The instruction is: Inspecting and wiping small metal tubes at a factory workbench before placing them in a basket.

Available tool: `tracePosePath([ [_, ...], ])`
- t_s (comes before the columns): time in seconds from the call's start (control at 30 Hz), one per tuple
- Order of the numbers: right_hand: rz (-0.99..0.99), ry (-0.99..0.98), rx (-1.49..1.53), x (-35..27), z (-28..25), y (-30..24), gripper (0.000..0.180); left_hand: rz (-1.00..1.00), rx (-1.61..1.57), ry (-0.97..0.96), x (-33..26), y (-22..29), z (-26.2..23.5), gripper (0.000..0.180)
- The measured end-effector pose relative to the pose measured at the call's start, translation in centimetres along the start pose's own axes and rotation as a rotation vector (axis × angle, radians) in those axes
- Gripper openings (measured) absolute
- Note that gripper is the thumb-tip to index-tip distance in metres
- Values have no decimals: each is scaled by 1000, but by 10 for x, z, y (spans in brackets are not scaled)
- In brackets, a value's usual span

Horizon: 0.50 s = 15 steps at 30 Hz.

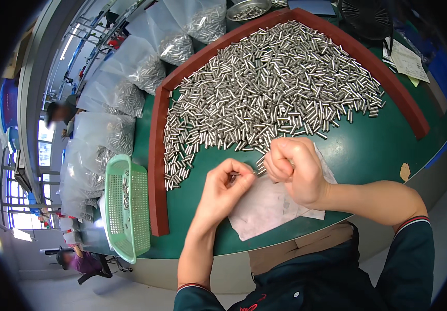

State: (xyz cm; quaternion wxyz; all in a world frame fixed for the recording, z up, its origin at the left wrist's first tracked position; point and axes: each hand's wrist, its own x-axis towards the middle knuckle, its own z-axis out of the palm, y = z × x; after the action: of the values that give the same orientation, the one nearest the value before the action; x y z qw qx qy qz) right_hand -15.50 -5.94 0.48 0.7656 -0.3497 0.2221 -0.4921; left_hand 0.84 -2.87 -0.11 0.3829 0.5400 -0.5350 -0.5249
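Observation:
A wide heap of short shiny metal pins point(265, 88) covers the green table point(368, 150) in front of me. My left hand point(221, 189) is closed, thumb and forefinger pinched together at the heap's near edge. A small glint shows at those fingertips, too small to name. Just to its right, my right hand point(298, 168) is curled into a fist, its knuckles up. Whatever its fingers hold, if anything, is hidden. A few pins lie in the narrow gap between the hands. Below both hands is a creased whitish cloth point(265, 212), partly covered by them.
A dark red rail point(159, 155) borders the heap on its left and far sides. Left of it stands a light green basket point(140, 207) with some pins inside. Clear bags of pins point(148, 72) line the far left. A metal bowl point(248, 10) and black fan point(366, 18) sit behind.

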Motion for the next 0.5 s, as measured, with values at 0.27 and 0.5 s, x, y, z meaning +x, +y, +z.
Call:
tracePosePath([
  [0.27, 28, -15, 22, 1, -2, -1, 35, -203, -691, -74, 8, -2, -26, 16],
  [0.5, 52, 12, 8, 3, -3, 0, 35, -76, -421, 192, 15, -9, -31, 16],
])
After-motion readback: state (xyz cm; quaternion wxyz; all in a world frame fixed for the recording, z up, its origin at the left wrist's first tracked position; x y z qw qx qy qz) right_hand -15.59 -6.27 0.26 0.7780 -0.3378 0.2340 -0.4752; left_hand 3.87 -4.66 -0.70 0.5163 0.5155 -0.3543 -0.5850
